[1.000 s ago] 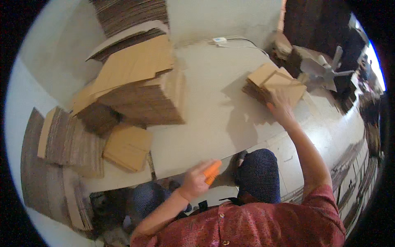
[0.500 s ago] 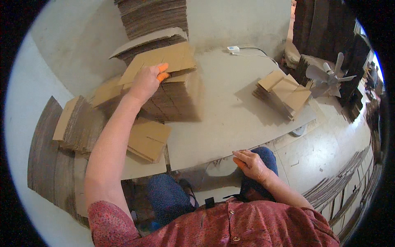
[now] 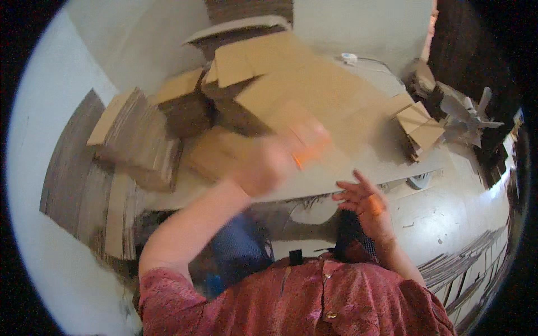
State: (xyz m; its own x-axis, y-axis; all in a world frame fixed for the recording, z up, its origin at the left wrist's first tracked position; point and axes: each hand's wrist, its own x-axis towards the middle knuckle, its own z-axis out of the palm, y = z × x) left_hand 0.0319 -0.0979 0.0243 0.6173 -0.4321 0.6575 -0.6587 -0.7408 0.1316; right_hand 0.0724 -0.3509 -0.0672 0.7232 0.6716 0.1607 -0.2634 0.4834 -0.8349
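My left hand (image 3: pixel 280 159), smeared by motion and with orange coverings on its fingers, is above the near middle of the table. It grips a flat tan cardboard sheet (image 3: pixel 319 92), whose blurred shape stretches away over the tabletop. Just past the table's front edge is my right hand (image 3: pixel 367 210), open, its fingers spread and an orange covering showing; nothing is in it. Behind the left hand stands a stack of cardboard pieces (image 3: pixel 246 56), partly hidden by the moving sheet. A lower cardboard pile (image 3: pixel 216 148) lies by my left wrist.
More cardboard stacks (image 3: pixel 131 137) line the left side by the wall. A small pile of cardboard pieces (image 3: pixel 420 126) sits at the table's right, near a grey fan (image 3: pixel 471 112). A white device with a cord (image 3: pixel 349 58) lies at the back. Flat cardboard (image 3: pixel 465 257) leans at lower right.
My left hand has come from the tall stack toward the right and nearer, bringing a cardboard sheet along. My right hand has lifted and spread its fingers. The whole view has shifted slightly.
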